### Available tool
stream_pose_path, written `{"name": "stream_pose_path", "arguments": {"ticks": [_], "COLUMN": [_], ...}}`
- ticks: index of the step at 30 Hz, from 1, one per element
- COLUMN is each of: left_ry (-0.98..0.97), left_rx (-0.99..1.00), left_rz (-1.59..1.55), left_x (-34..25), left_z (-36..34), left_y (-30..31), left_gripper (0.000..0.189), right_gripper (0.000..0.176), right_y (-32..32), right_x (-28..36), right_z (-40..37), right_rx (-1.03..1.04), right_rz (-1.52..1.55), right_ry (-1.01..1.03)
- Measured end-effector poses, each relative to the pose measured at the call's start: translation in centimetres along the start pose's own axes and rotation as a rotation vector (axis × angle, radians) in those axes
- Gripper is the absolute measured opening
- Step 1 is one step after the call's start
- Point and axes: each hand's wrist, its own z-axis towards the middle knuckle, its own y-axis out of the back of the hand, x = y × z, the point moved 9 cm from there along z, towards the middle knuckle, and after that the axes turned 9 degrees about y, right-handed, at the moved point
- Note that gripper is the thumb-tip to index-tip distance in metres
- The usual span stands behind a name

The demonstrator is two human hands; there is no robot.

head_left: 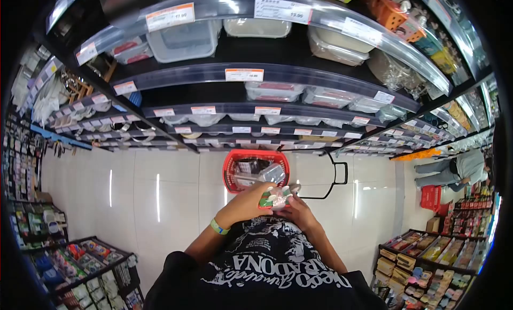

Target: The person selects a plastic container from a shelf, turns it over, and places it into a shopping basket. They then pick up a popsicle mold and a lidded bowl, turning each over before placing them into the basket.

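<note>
Close to my chest, a small package (278, 198) with green, white and red printing and a clear part is held between both hands. My left hand (251, 201), below a wristband (219, 226), wraps its left side. The fingers of my right hand (300, 211) close on its right side. What is inside the package is too small to make out. Just beyond my hands, a red shopping basket (226, 168) stands on the floor with several packaged items in it, among them a clear plastic-wrapped item (271, 173) at its right.
Shelves of plastic food containers (183, 40) with price labels rise ahead. A black basket handle (340, 173) extends right of the basket. At the far right a person (454, 168) stands by another red basket (429, 197). Display racks (422, 267) flank me on the glossy floor.
</note>
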Motion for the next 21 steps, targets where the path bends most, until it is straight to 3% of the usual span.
{"name": "stream_pose_path", "arguments": {"ticks": [2, 5, 8, 15, 21], "left_ry": [-0.056, 0.031, 0.077, 0.275, 0.4], "left_rx": [-0.037, -0.032, -0.119, -0.18, -0.199], "left_rz": [-0.001, -0.05, -0.036, -0.23, -0.469], "left_x": [-0.5, 2.5, 5.2, 13.4, 17.0], "left_z": [-0.1, 0.2, 0.1, -1.5, -2.6], "left_y": [-0.3, -2.3, -3.6, -7.9, -10.3], "left_gripper": [0.064, 0.069, 0.058, 0.067, 0.067], "right_gripper": [0.067, 0.076, 0.075, 0.071, 0.069], "right_y": [-1.1, -1.5, 0.2, 2.5, 3.2], "right_x": [1.5, 2.5, 0.5, -2.6, -4.7], "right_z": [-0.2, 0.4, 2.1, 4.7, 5.8], "right_rx": [-0.015, 0.059, 0.167, 0.305, 0.36], "right_rz": [-0.125, -0.37, -0.552, -0.863, -0.793], "right_ry": [0.05, 0.149, 0.153, 0.182, 0.03]}}
